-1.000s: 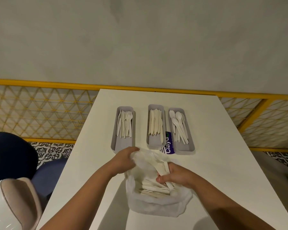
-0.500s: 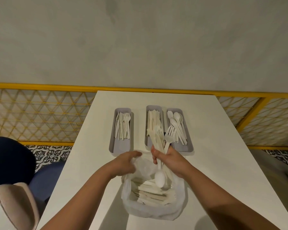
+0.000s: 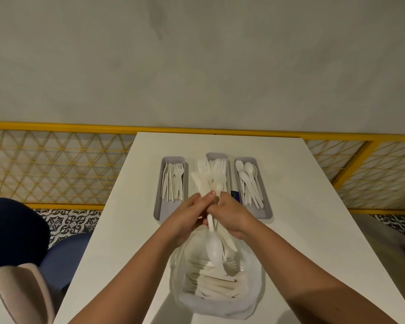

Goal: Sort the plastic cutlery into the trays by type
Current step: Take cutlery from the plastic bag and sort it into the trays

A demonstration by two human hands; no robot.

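Note:
A mixed bundle of white plastic cutlery (image 3: 209,181) is held up over the table by both hands. My left hand (image 3: 188,213) and my right hand (image 3: 229,212) grip it side by side at its middle. A spoon (image 3: 214,247) hangs bowl-down from the bundle over an open plastic bag (image 3: 216,302) holding more cutlery. Behind the hands stand three grey trays: the left tray (image 3: 159,211) with forks, the middle tray (image 3: 216,156) partly hidden by the bundle, the right tray (image 3: 265,211) with spoons.
The white table (image 3: 302,206) ends at a yellow lattice railing (image 3: 56,169). A blue chair (image 3: 14,232) and a white and pink object (image 3: 17,293) are at the left. A small dark blue label (image 3: 235,195) shows between the middle and right trays.
My right hand lifted a handful of cutlery out of the bag. My left hand let go of the bag's rim and joined the right hand on the bundle.

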